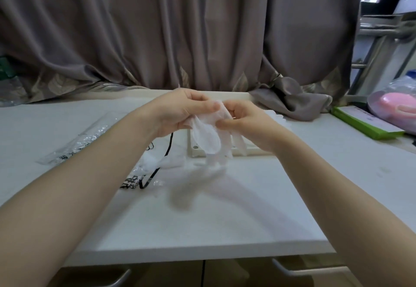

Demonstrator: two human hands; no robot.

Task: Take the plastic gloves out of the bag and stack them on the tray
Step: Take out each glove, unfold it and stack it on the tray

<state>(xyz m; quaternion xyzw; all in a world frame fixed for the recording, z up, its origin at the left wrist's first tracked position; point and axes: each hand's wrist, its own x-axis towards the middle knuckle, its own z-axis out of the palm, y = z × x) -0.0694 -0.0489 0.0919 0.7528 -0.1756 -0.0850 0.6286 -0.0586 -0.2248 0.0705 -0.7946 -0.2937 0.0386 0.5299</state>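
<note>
Above the bench's mid-back, over the tray (196, 150), a thin plastic glove (210, 137) hangs finger-ends down, pinched at its cuff by left hand (180, 112) & right hand (245, 121), both clamped on the film. Bag (144, 174) lies just left of the tray, toward the front edge. Risk (judgement): the film is light & clingy, so on release it may stick to fingers or drift off the tray, esp. w/ layers stuck together.

Translucent white glove (210, 138); cream tray (198, 150); green box (364, 124); taupe curtain (180, 28).
</note>
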